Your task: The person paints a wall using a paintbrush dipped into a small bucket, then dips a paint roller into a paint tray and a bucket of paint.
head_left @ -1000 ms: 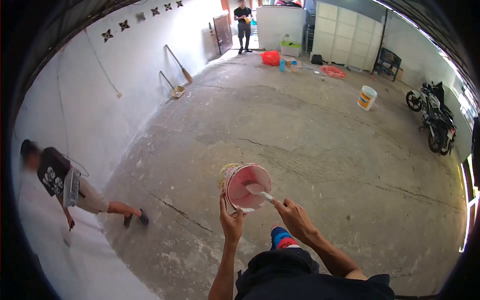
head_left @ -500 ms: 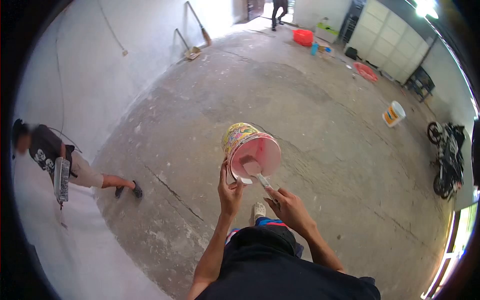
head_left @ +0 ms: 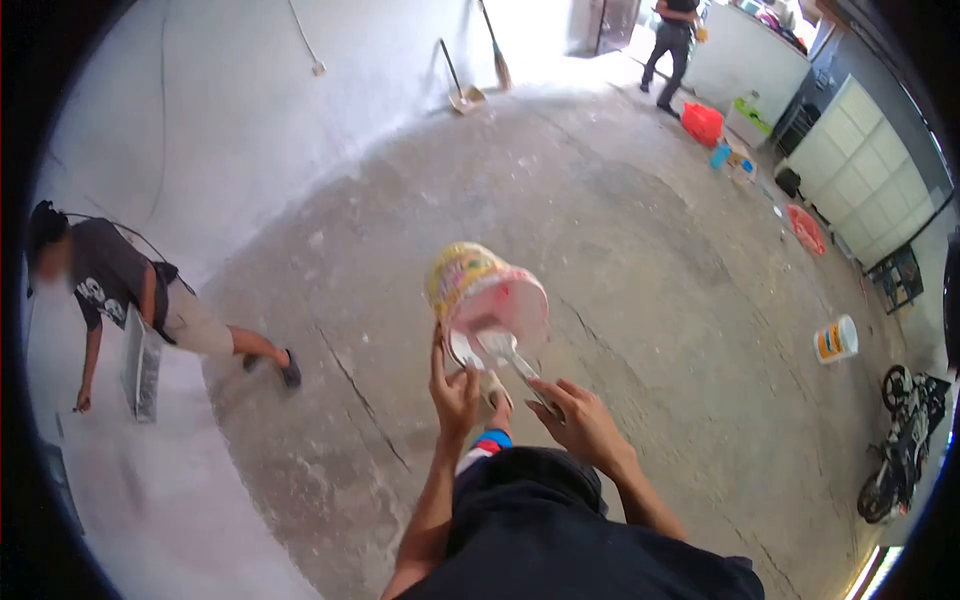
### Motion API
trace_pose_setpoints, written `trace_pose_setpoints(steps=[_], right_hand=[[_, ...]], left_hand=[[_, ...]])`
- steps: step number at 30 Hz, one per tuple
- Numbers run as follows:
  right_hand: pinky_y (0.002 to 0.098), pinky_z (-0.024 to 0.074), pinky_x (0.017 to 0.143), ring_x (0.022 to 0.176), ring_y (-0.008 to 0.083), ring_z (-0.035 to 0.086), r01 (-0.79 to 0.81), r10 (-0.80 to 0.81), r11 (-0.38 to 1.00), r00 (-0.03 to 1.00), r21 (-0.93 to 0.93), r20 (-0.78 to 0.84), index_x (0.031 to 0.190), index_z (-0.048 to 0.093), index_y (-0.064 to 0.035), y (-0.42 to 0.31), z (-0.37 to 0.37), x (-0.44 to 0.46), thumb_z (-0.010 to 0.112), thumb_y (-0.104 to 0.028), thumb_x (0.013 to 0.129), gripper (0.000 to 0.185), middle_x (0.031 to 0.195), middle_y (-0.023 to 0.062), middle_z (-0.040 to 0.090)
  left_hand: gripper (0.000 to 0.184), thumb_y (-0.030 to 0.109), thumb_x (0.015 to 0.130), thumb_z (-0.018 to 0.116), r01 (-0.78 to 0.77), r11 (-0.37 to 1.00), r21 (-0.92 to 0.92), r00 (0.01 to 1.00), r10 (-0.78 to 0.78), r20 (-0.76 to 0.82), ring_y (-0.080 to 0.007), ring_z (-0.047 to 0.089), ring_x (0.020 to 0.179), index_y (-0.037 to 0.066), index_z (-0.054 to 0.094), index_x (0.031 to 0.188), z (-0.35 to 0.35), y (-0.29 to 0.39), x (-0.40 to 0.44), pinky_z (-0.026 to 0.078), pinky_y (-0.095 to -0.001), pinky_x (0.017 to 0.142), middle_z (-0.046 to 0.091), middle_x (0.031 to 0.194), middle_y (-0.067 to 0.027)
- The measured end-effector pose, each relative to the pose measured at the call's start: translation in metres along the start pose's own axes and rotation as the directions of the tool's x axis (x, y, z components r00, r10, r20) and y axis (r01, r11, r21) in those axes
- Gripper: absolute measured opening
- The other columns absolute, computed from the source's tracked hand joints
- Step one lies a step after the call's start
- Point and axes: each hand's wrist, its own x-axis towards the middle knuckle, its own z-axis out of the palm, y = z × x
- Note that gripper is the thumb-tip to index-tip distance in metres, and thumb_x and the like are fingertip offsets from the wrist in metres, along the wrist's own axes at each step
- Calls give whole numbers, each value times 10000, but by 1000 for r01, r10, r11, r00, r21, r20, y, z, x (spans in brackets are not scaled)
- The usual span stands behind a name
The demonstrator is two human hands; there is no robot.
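Observation:
A yellow patterned bucket point(head_left: 462, 272), pink inside, is tilted with its mouth toward me. My left hand point(head_left: 455, 392) grips it at the lower left of the rim. White material shows along the rim's lower edge. My right hand point(head_left: 583, 422) is closed round the handle of a scraper or brush point(head_left: 497, 343); its pale head is inside the bucket's mouth, near the lower rim. How much the bucket contains is hard to make out.
At left, a person point(head_left: 120, 275) holds a tray point(head_left: 141, 368) by the white wall. Another person point(head_left: 672, 50) is at the far doorway. A white bucket point(head_left: 836, 340) and a motorcycle point(head_left: 902, 440) are at right. A broom point(head_left: 499, 62) and dustpan point(head_left: 467, 99) lean at the wall.
My view has turned left, so the room's objects appear farther right. The bucket and tool remain in my hands. The far person is in a different pose near the doorway.

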Motion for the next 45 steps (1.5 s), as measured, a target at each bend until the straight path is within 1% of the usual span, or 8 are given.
trace_pose_setpoints(steps=[8,17,19,22,32,36,39,45], right_hand=[[283,458,635,687,97,470,-287,217,892,949,348,228,1248,633,-45,65,17,185,667,-167,944,329,794,43,600],[298,520,753,844,125,638,-442,332,787,891,431,309,1290,613,-39,93,10,332,644,-241,964,385,977,111,713],[298,522,701,747,132,637,-409,302,772,910,487,285,1271,623,-35,115,25,370,628,-258,973,373,928,124,710],[295,519,729,790,130,634,-354,206,751,928,558,311,1268,620,-15,142,16,435,605,-265,989,375,965,116,701],[237,441,635,720,69,529,-439,242,648,893,622,378,1080,697,-12,242,-18,711,599,-318,996,332,776,-23,580],[237,410,600,677,70,488,-511,180,292,860,809,478,1172,638,17,273,-22,823,614,-243,986,321,757,-26,525],[243,419,605,673,97,517,-551,141,250,834,796,533,1255,585,38,283,-21,884,589,-229,996,371,791,9,558],[277,510,725,811,152,632,-653,95,-7,753,757,651,1327,539,22,309,38,993,567,-250,1005,422,1100,154,677]], left_hand=[[650,27,937,584,-27,996,90,996,34,-81,-216,493,1252,-49,260,1496,-12,-36,159,562,-319,881,298,1552,-191],[670,45,903,627,276,954,-118,924,-297,-241,-292,520,1237,-23,302,1484,-18,-77,293,599,-362,838,344,1510,-196],[663,58,895,629,115,952,285,960,-33,-279,-294,496,1261,-14,321,1478,-32,-121,322,599,-368,852,348,1506,-198],[667,53,873,643,251,960,-121,891,-278,-359,-284,475,1288,-20,344,1465,-23,-139,378,558,-369,907,386,1488,-203],[638,-7,840,649,153,976,153,843,-48,-536,-290,465,1324,-33,407,1430,-11,-184,624,393,-372,1066,478,1427,-185],[674,-33,854,630,125,992,-21,779,-111,-617,-245,515,1244,-7,348,1466,5,-155,720,524,-343,932,473,1426,-126],[660,13,852,642,115,937,-330,757,-297,-582,-284,430,1364,-31,378,1456,5,-133,773,370,-370,1092,441,1474,-183],[669,24,861,641,36,995,92,832,21,-554,-293,479,1321,-17,364,1468,-63,-182,899,435,-365,1059,418,1490,-195]])
